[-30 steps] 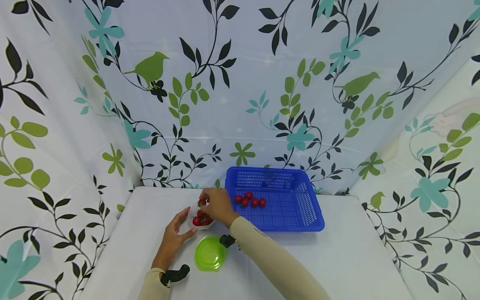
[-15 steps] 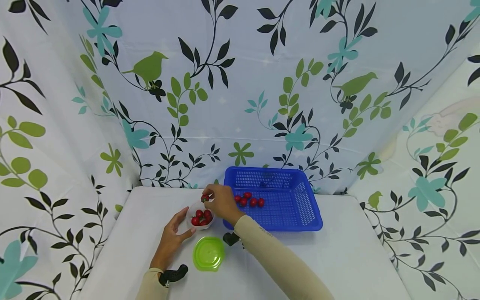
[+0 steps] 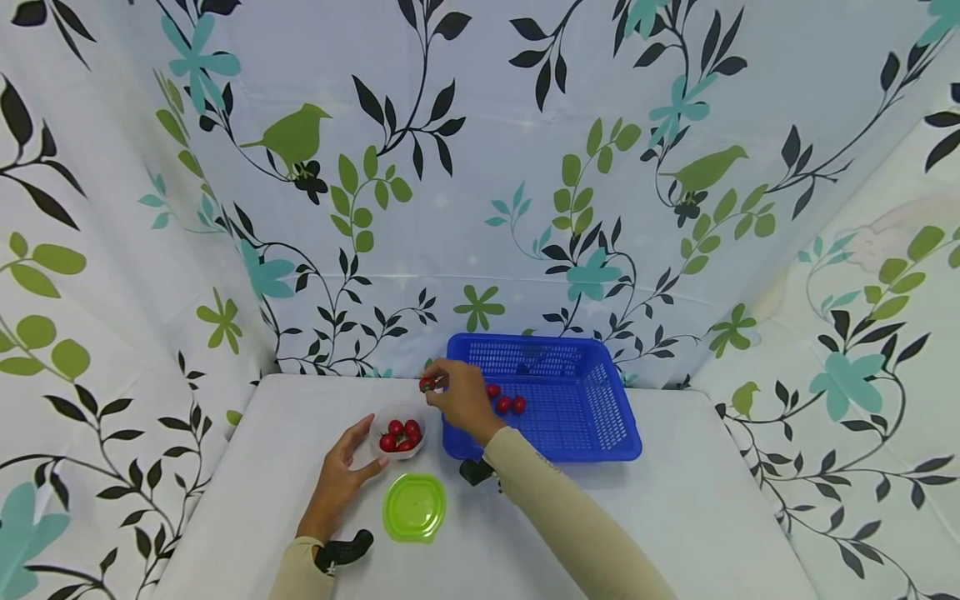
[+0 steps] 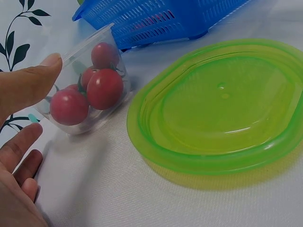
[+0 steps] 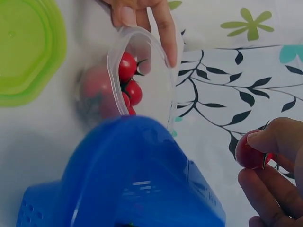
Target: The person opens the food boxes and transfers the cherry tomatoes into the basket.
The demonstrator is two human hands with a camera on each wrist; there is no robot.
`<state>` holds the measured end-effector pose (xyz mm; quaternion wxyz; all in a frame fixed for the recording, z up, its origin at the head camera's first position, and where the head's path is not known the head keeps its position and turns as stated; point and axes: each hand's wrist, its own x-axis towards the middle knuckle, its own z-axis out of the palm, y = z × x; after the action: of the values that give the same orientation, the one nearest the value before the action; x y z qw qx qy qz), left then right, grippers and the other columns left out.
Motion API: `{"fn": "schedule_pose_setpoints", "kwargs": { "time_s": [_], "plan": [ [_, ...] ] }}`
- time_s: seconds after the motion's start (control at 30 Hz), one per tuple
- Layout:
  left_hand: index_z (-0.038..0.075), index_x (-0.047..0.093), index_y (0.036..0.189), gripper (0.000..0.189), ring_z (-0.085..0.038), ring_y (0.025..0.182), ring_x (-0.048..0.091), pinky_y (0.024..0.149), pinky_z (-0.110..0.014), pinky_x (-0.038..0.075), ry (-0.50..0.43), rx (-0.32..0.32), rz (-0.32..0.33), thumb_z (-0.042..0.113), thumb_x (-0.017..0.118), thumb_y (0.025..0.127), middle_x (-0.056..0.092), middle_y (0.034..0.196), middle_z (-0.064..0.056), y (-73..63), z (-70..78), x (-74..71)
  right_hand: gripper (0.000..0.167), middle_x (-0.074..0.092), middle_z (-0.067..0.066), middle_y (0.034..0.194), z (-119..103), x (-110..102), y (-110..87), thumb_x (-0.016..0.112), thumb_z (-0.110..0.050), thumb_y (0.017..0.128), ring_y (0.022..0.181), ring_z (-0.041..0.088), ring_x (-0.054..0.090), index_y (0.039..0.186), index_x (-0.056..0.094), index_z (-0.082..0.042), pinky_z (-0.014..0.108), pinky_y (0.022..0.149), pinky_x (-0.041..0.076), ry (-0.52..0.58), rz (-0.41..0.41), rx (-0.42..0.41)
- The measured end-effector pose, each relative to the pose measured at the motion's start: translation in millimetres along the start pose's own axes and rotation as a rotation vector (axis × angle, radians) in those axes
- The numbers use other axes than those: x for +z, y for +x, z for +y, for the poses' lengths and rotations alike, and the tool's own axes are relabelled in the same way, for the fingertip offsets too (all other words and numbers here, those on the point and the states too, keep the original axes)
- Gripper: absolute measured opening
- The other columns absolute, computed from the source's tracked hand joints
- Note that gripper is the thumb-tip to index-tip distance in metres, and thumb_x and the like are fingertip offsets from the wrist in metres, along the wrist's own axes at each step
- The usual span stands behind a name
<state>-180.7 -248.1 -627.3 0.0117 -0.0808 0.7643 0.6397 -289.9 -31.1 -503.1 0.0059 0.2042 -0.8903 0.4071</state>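
My right hand (image 3: 461,396) pinches a red cherry tomato (image 5: 249,152) between thumb and fingers, over the left rim of the blue basket (image 3: 585,433). A second bit of red shows behind that tomato in the right wrist view. Round the side of a small clear plastic tub (image 4: 85,126) curves my left hand (image 3: 339,475), its thumb at the rim. Several cherry tomatoes (image 4: 105,90) with green stems lie inside the tub. More cherry tomatoes (image 3: 504,405) rest in the basket's left part, some hidden by my right hand.
A green lid (image 3: 415,508) lies on the white table (image 3: 712,517) in front of the tub. The basket stands close to the tub's right, near the table's back edge. Patterned curtains (image 3: 480,167) hang behind and at both sides.
From over the tub, my right hand has moved right and back to the basket's rim, carrying the tomato. My left hand has stayed at the tub.
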Motion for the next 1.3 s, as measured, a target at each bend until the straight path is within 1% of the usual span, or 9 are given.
{"fn": "schedule_pose_setpoints", "kwargs": {
  "time_s": [0.17,0.27,0.5,0.73,0.83,0.97,1.07,1.13,1.3],
  "plan": [
    [0.029,0.038,0.165,0.085,-0.033,0.166,0.019,0.132,-0.071,0.009,0.008,0.004,-0.001,0.034,0.083,0.093,0.031,0.176,-0.004,-0.1,0.2,-0.1,0.024,0.079,-0.002,0.112,7,-8,-0.6,0.082,-0.008,0.092,0.105,0.020,0.077,0.114,0.078,-0.017,0.035,0.088,0.067,0.016,0.015,0.050],
    [0.029,0.038,0.165,0.085,-0.033,0.166,0.019,0.132,-0.070,0.010,0.010,0.010,0.002,0.035,0.083,0.093,0.032,0.176,-0.004,0.1,-1.4,-0.1,0.024,0.079,-0.002,0.113,13,-11,-1.0,0.082,-0.008,0.092,0.105,0.018,0.077,0.114,0.077,-0.018,0.037,0.091,0.066,0.003,0.028,0.069],
    [0.030,0.038,0.165,0.086,-0.031,0.166,0.020,0.132,-0.070,0.011,0.023,0.013,0.006,0.037,0.083,0.093,0.032,0.176,-0.001,-0.8,-3.4,-0.4,0.024,0.079,-0.001,0.114,26,-22,-3.6,0.081,-0.006,0.092,0.105,0.018,0.076,0.114,0.077,-0.017,0.040,0.096,0.065,0.016,0.049,0.075],
    [0.027,0.037,0.166,0.086,-0.032,0.167,0.018,0.131,-0.072,0.010,0.006,0.028,-0.004,0.031,0.084,0.093,0.031,0.176,-0.003,-1.4,-2.9,-0.3,0.025,0.080,0.000,0.112,43,-31,-5.9,0.081,-0.004,0.091,0.103,0.019,0.077,0.113,0.077,-0.015,0.038,0.091,0.066,0.024,0.071,0.057],
    [0.027,0.037,0.165,0.086,-0.033,0.167,0.018,0.131,-0.073,0.009,-0.007,0.031,-0.007,0.029,0.083,0.094,0.032,0.176,-0.004,-1.4,-2.6,-0.5,0.025,0.080,0.003,0.113,50,-35,-7.2,0.081,-0.002,0.090,0.102,0.022,0.077,0.113,0.077,-0.012,0.036,0.084,0.067,0.043,0.082,0.063],
    [0.027,0.037,0.166,0.086,-0.033,0.167,0.018,0.131,-0.073,0.009,-0.005,0.028,-0.008,0.029,0.084,0.093,0.031,0.176,-0.004,-1.3,-3.2,-1.6,0.025,0.080,0.005,0.113,57,-42,-8.6,0.081,-0.002,0.090,0.099,0.022,0.076,0.112,0.078,-0.011,0.033,0.079,0.067,0.034,0.090,0.076],
    [0.027,0.038,0.165,0.087,-0.034,0.166,0.019,0.130,-0.073,0.010,-0.001,0.026,-0.002,0.031,0.085,0.092,0.032,0.175,-0.004,-0.4,-4.6,-1.4,0.024,0.079,0.005,0.113,64,-46,-9.4,0.081,-0.004,0.090,0.098,0.021,0.074,0.112,0.078,-0.012,0.033,0.081,0.066,0.012,0.086,0.093],
    [0.027,0.038,0.165,0.089,-0.035,0.166,0.019,0.130,-0.073,0.010,-0.001,0.024,-0.001,0.032,0.086,0.091,0.032,0.175,-0.005,0.6,-6.1,-1.3,0.023,0.079,0.005,0.113,68,-49,-10.3,0.081,-0.004,0.091,0.099,0.024,0.073,0.112,0.078,-0.012,0.035,0.082,0.065,0.008,0.080,0.104],
    [0.028,0.038,0.165,0.090,-0.036,0.166,0.018,0.130,-0.074,0.011,0.005,0.017,-0.001,0.034,0.087,0.090,0.032,0.176,-0.006,2.2,-8.9,-0.8,0.023,0.080,0.005,0.112,77,-55,-12.5,0.081,-0.004,0.090,0.102,0.025,0.075,0.111,0.079,-0.013,0.038,0.084,0.066,-0.013,0.068,0.123]
  ]
}}
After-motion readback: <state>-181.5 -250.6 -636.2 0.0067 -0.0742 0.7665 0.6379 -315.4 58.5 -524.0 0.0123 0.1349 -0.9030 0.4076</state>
